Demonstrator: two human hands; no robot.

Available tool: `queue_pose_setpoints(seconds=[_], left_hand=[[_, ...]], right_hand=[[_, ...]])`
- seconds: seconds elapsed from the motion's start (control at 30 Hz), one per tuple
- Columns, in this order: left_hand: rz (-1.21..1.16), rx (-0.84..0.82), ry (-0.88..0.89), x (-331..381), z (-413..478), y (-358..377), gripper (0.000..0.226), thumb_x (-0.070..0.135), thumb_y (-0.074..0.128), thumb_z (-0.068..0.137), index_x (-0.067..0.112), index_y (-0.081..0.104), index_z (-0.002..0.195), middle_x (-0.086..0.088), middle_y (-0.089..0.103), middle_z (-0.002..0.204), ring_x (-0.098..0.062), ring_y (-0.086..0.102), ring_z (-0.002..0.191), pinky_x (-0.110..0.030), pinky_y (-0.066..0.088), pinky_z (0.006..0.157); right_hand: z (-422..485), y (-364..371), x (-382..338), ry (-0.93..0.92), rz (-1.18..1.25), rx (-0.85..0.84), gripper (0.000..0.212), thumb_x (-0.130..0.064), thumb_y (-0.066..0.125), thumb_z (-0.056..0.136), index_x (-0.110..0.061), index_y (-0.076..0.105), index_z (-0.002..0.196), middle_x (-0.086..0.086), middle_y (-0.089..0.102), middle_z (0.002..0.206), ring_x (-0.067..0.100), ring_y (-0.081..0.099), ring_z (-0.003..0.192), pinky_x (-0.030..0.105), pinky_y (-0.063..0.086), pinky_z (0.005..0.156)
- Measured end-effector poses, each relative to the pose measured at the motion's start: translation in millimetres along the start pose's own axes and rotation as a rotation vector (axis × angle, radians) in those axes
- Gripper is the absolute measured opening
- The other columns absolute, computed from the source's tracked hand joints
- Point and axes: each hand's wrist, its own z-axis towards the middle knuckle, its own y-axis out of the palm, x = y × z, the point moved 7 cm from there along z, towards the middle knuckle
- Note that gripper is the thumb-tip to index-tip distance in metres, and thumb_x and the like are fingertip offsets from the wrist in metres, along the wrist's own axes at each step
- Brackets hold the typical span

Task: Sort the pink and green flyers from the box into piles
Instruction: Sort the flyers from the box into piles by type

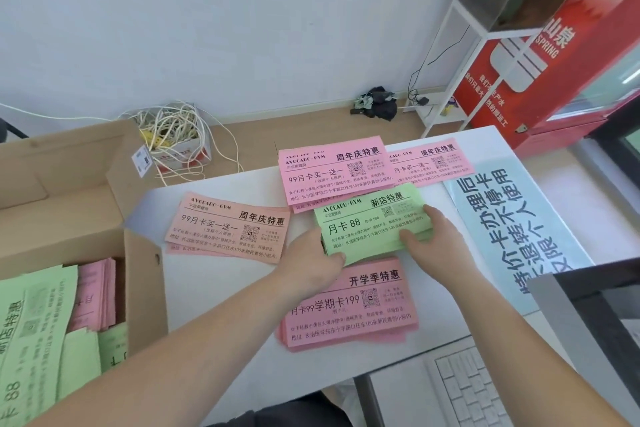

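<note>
1. At the middle of the white bench [214, 281] sits a green flyer stack [367, 224], held at both ends.
2. Left hand [311, 262] grips its near-left corner, thumb on top; right hand [431, 236] curls its fingers [427, 215] over the right edge. Whether the stack is lifted or resting is hard to say.
3. Four pink piles surround it: far [332, 172], far-right [433, 163], left [228, 229], near [349, 308].
4. Left of the bench, an open cardboard box [145, 288] holds more green flyers [31, 322] and pink flyers [90, 291].
</note>
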Motion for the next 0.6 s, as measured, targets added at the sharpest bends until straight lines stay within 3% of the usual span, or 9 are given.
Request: queue_pose_setpoints(seconds=[0.1, 0.23, 0.37, 0.5, 0.6], left_hand=[[0.021, 0.085, -0.008, -8, -19, -22, 0.038, 0.027, 0.064, 0.098, 0.022, 0.056, 0.135, 0.009, 0.060, 0.129, -0.016, 0.059, 0.120, -0.039, 0.050, 0.103], [-0.168, 0.095, 0.078, -16, -82, -63, 0.028, 0.022, 0.068, 0.098, 0.025, 0.067, 0.127, 0.013, 0.070, 0.118, 0.002, 0.067, 0.103, -0.011, 0.051, 0.088], [-0.317, 0.211, 0.036, -57, -163, -125, 0.017, 0.019, 0.071, 0.096, 0.030, 0.075, 0.109, 0.010, 0.079, 0.101, -0.006, 0.074, 0.097, -0.026, 0.056, 0.093], [-0.253, 0.478, -0.055, -134, -236, -197, 0.018, 0.017, 0.071, 0.096, 0.032, 0.077, 0.104, 0.016, 0.078, 0.096, -0.002, 0.072, 0.092, -0.021, 0.057, 0.085], [0.066, 0.545, -0.213, -213, -263, -239, 0.021, 0.025, 0.071, 0.097, 0.032, 0.071, 0.117, 0.025, 0.071, 0.112, 0.006, 0.064, 0.102, -0.017, 0.050, 0.095]], right_hand=[[-16, -14, -17, -0.052, -0.102, 0.111, 0.064, -0.039, 0.060, 0.100, -0.018, 0.037, 0.156, 0.003, 0.043, 0.157, 0.027, 0.043, 0.142, 0.048, 0.042, 0.107], [-67, 5, -105, -0.341, -0.043, 0.127, 0.030, -0.041, 0.057, 0.101, -0.036, 0.062, 0.130, -0.017, 0.060, 0.133, 0.013, 0.057, 0.124, 0.041, 0.050, 0.096], [-143, 73, -202, -0.596, 0.074, -0.159, 0.018, -0.042, 0.063, 0.097, -0.040, 0.070, 0.114, -0.029, 0.070, 0.100, -0.009, 0.063, 0.098, 0.026, 0.053, 0.086], [-217, 144, -272, -0.791, 0.115, -0.481, 0.013, -0.033, 0.067, 0.098, -0.039, 0.074, 0.106, -0.032, 0.070, 0.102, -0.004, 0.066, 0.099, 0.015, 0.052, 0.086], [-252, 205, -307, -0.871, 0.010, -0.636, 0.021, -0.039, 0.064, 0.099, -0.037, 0.073, 0.119, -0.027, 0.071, 0.111, -0.003, 0.063, 0.107, 0.020, 0.051, 0.094]])
